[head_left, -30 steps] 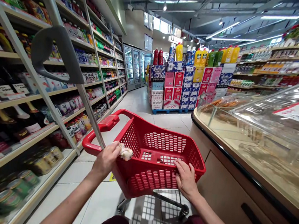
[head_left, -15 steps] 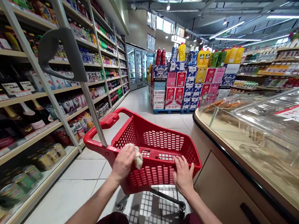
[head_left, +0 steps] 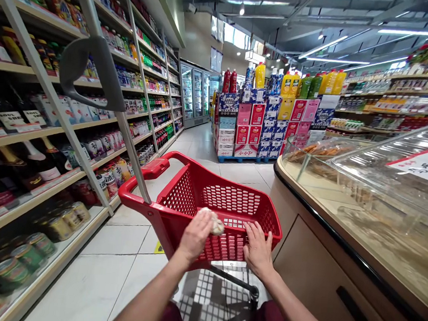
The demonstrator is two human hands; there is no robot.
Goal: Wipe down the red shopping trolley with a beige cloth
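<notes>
L hand (head_left: 194, 235), 1 rag (head_left: 216, 226), now nearer R hand (head_left: 258, 246)

One red basket (head_left: 228, 202), one white cloth (head_left: 215, 226), one left hand (head_left: 194, 235), one right hand (head_left: 258, 249), two red bottles (head_left: 229, 81)

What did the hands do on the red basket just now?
The left hand, gripping a wadded cloth, slid rightward along the near rim of the red basket, from the left corner to close beside the right hand. The right hand stayed resting on the rim, and the cloth stayed in the same grip.
</notes>
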